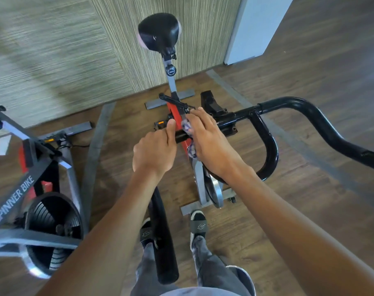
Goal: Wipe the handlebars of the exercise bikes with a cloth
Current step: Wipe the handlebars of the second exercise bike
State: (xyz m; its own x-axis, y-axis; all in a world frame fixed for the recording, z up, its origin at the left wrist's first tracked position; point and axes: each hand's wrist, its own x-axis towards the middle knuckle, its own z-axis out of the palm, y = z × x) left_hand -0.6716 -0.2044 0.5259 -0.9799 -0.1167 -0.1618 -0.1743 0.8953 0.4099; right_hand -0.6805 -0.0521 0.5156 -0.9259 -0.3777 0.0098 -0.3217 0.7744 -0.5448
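Observation:
A black handlebar (305, 112) of a red and grey exercise bike curves across the middle and right of the view. My right hand (209, 142) presses a pale blue patterned cloth (189, 133) onto the bar's centre section. My left hand (155, 152) is closed around the bar just left of the cloth, thumb pointing up. The left grip (164, 242) of the same handlebar runs down under my left forearm. Most of the cloth is hidden under my right palm.
The bike's black saddle (159, 33) stands at the far side near a striped wall. A second bike marked "SPINNER BIKE" (32, 189) stands close on the left. My feet in sandals (199, 225) stand on the wooden floor by the bike's front base.

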